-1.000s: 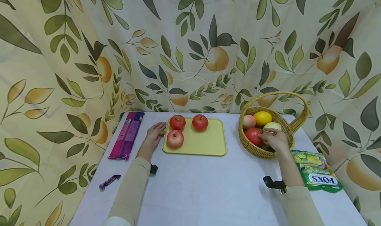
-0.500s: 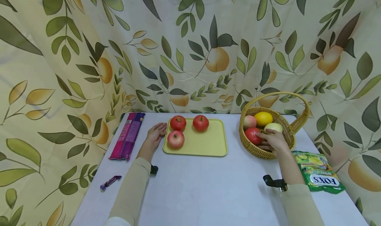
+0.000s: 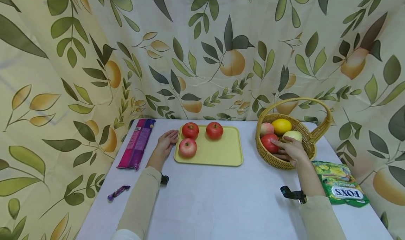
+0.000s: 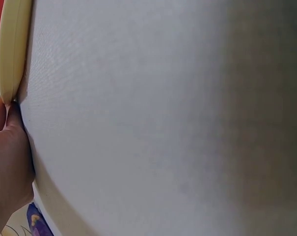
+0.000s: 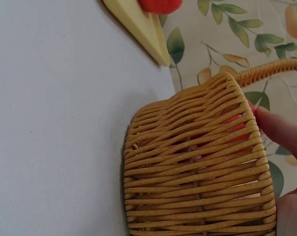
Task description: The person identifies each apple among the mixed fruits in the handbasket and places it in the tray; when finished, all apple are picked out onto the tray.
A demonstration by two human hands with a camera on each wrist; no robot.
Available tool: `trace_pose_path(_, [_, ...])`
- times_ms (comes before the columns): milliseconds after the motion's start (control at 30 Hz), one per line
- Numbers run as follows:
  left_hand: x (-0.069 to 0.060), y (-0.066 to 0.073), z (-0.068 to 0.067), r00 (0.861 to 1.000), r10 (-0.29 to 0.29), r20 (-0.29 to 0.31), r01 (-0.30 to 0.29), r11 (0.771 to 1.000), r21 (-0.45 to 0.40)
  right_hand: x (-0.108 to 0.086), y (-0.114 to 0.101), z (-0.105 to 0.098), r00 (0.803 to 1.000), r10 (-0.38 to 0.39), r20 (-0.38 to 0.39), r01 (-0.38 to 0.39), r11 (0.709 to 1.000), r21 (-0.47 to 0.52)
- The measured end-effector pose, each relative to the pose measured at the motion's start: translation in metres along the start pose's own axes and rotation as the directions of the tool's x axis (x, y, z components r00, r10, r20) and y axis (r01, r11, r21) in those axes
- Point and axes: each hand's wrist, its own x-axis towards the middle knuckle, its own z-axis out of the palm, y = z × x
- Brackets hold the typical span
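Observation:
In the head view my left hand (image 3: 166, 143) is at the left edge of a yellow tray (image 3: 221, 154). The left wrist view shows the tray rim (image 4: 13, 54) between thumb and finger. On the tray lie two red apples (image 3: 190, 130) and a paler pink-red apple (image 3: 188, 148). My right hand (image 3: 292, 151) reaches into a wicker basket (image 3: 273, 161), its digits against the right side of a red apple (image 3: 269, 142); the lower fingers are partly hidden. Beside that apple sit a peach-coloured fruit (image 3: 267, 128), a lemon (image 3: 282, 126) and a pale green-yellow fruit (image 3: 293, 135).
A pink and purple packet (image 3: 136, 144) lies left of the tray, with a small wrapped candy (image 3: 118, 193) nearer the front. On the right, a green FOX'S bag (image 3: 340, 183) lies beside the basket. The basket's tall handle (image 3: 294, 99) arches over it. A patterned curtain (image 3: 209, 57) hangs behind.
My right hand's fingers have spread and settled against the red apple, uncovering more of the pale fruit. The left hand stays at the tray. The whole head view has shifted slightly.

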Motion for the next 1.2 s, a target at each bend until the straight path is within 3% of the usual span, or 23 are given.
trace_pose_path(133, [-0.001,-0.001,0.000,1.000,0.000,0.005,0.000,1.000,0.006,-0.001,0.001,0.000,1.000,-0.010,-0.008,0.010,1.000,-0.005])
trace_pose_path(833, [-0.001,0.001,-0.003,1.000,-0.022,0.012,0.022,1.000,-0.002,-0.011,0.002,0.003,0.988,-0.087,-0.125,0.108,0.979,0.173])
trace_pose_path(967, [0.000,0.002,-0.003,1.000,-0.017,0.010,0.017,1.000,0.001,-0.018,-0.004,0.007,0.981,-0.095,-0.166,0.131,0.966,0.223])
trace_pose_path(1200, [0.001,0.002,-0.004,1.000,-0.012,0.021,0.012,1.000,-0.005,-0.036,-0.013,0.012,0.960,-0.205,-0.192,0.255,0.922,0.291])
